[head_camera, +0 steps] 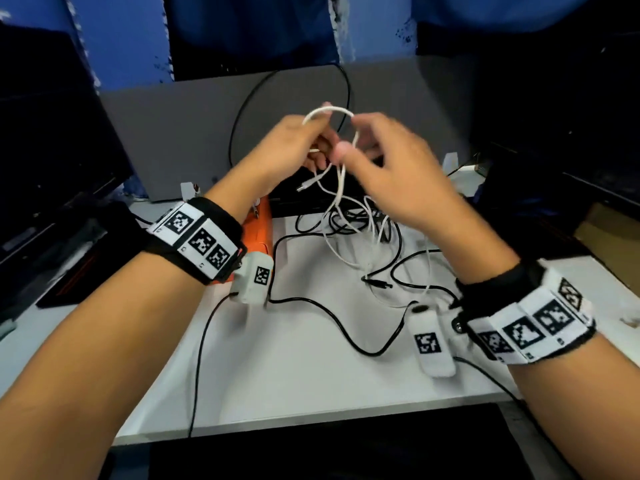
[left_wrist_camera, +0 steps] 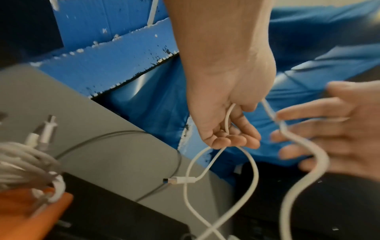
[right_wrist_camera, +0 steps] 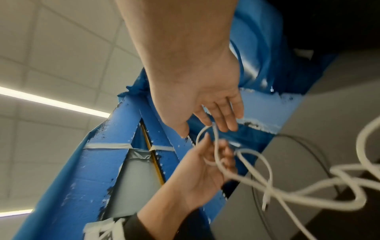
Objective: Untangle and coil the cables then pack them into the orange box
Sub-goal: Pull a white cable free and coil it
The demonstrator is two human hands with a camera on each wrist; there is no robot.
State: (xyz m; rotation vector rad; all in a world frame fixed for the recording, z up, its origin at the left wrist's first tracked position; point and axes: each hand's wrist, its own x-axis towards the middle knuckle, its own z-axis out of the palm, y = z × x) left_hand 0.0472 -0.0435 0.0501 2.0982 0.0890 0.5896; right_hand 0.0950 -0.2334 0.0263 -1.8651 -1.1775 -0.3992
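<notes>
Left hand point(left_wrist_camera: 224, 113) grips white cable point(left_wrist_camera: 252, 164) (plug dangling); right hand point(left_wrist_camera: 337, 129) blurred.

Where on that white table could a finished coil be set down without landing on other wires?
The white table is bare along its near edge, between the two thin black wires running off it. It is crowded farther back: the tangle of black and white cables lies right of the orange box, under both raised hands.
</notes>
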